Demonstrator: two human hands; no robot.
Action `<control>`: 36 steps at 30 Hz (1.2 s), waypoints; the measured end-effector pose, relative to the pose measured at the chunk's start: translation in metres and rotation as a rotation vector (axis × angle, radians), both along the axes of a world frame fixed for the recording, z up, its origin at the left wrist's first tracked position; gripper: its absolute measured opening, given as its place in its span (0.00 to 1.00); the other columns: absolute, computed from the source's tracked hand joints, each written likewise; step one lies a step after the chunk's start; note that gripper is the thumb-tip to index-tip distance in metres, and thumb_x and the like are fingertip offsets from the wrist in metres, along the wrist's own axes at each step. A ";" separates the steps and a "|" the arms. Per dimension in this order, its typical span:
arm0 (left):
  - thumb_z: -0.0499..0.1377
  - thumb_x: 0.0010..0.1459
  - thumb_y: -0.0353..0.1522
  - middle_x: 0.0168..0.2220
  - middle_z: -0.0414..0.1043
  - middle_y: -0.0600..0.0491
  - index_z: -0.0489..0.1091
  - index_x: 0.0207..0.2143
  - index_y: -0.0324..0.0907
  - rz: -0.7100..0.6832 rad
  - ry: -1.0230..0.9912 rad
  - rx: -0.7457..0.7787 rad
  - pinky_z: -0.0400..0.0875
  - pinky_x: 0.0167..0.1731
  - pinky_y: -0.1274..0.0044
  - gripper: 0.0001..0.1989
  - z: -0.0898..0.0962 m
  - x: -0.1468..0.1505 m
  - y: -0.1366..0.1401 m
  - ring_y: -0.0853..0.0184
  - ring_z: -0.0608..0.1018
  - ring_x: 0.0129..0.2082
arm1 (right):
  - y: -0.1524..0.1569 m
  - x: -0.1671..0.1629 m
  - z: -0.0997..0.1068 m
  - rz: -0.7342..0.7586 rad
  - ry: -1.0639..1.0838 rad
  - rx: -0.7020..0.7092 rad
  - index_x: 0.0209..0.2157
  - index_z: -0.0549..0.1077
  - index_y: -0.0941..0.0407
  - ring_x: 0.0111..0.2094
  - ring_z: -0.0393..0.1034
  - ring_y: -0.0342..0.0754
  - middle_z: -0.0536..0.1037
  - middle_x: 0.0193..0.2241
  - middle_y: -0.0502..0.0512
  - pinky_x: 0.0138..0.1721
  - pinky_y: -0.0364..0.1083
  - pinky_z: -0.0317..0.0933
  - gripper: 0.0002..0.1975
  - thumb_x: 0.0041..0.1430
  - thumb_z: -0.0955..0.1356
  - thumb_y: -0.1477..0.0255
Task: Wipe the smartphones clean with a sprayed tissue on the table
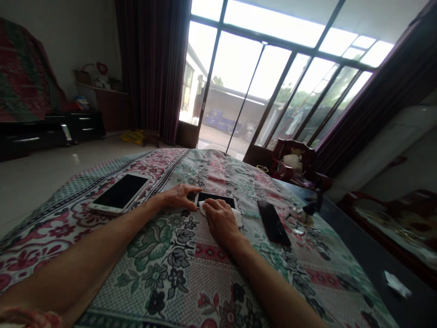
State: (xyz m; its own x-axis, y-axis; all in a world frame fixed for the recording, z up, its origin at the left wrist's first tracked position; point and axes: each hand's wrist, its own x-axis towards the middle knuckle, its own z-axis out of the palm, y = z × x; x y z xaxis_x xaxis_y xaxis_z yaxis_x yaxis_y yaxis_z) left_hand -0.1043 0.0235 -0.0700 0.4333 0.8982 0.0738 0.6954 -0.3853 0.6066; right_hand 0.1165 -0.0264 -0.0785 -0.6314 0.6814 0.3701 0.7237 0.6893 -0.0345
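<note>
A white-framed smartphone (220,197) with a dark screen lies on the patterned tablecloth (164,255). My left hand (177,197) grips its left end between thumb and fingers. With bunched fingers, my right hand (220,218) presses a white tissue (236,217) against the phone's screen and near edge, covering part of both. To the left, beyond my left forearm, rests a larger white smartphone (121,192), screen up and dark. A black smartphone (273,222) lies on the cloth to the right of my right hand.
A clear glass object (297,221) with a dark upright part stands right of the black phone. A crumpled white paper (398,284) lies on the dark surface at far right. Beyond the table are a carved wooden chair (295,157), a low black cabinet (85,126) and glass doors (235,91).
</note>
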 end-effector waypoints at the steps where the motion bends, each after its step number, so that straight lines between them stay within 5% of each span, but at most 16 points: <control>1: 0.66 0.44 0.37 0.57 0.71 0.49 0.64 0.61 0.42 -0.008 -0.009 0.006 0.64 0.54 0.73 0.40 -0.001 0.000 0.000 0.58 0.73 0.55 | 0.001 -0.003 0.000 0.013 0.003 -0.004 0.49 0.73 0.52 0.48 0.63 0.52 0.74 0.51 0.54 0.47 0.49 0.57 0.13 0.68 0.61 0.72; 6: 0.66 0.44 0.39 0.58 0.71 0.50 0.63 0.62 0.44 -0.031 -0.005 -0.002 0.64 0.55 0.72 0.41 -0.003 -0.003 0.003 0.58 0.72 0.55 | 0.005 0.000 0.002 0.006 0.074 -0.037 0.46 0.76 0.52 0.47 0.65 0.51 0.76 0.49 0.55 0.49 0.49 0.58 0.13 0.65 0.63 0.74; 17: 0.65 0.46 0.40 0.59 0.69 0.51 0.62 0.63 0.51 -0.019 0.028 -0.034 0.63 0.56 0.69 0.40 0.001 -0.005 0.003 0.55 0.71 0.56 | 0.029 0.079 0.025 -0.131 0.066 -0.219 0.30 0.81 0.53 0.39 0.74 0.47 0.81 0.38 0.54 0.45 0.44 0.63 0.14 0.56 0.65 0.82; 23: 0.65 0.45 0.37 0.60 0.68 0.52 0.59 0.64 0.52 -0.103 0.012 -0.076 0.60 0.58 0.68 0.42 0.000 -0.011 0.008 0.55 0.69 0.58 | 0.013 0.055 0.033 -0.137 -0.039 -0.196 0.30 0.79 0.55 0.42 0.71 0.48 0.79 0.40 0.57 0.46 0.44 0.60 0.13 0.60 0.63 0.80; 30: 0.63 0.46 0.35 0.61 0.66 0.48 0.58 0.65 0.44 -0.123 -0.049 -0.125 0.62 0.58 0.70 0.42 -0.006 -0.015 0.012 0.56 0.70 0.58 | 0.003 0.019 0.021 -0.018 -0.027 -0.102 0.43 0.76 0.55 0.46 0.65 0.50 0.74 0.46 0.58 0.46 0.47 0.58 0.12 0.64 0.62 0.77; 36: 0.64 0.46 0.32 0.65 0.62 0.46 0.44 0.69 0.44 -0.122 -0.057 -0.124 0.56 0.61 0.67 0.51 -0.003 -0.012 0.011 0.57 0.65 0.63 | 0.003 -0.003 0.008 0.079 0.007 -0.075 0.46 0.73 0.54 0.49 0.62 0.50 0.73 0.49 0.56 0.48 0.48 0.57 0.12 0.64 0.62 0.76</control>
State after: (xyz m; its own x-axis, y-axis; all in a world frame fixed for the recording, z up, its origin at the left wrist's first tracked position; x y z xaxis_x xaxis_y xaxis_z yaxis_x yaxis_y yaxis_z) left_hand -0.1165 0.0341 -0.0730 0.5378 0.8430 -0.0064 0.6112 -0.3846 0.6918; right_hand 0.1131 -0.0231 -0.0706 -0.6818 0.6555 0.3247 0.6666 0.7395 -0.0932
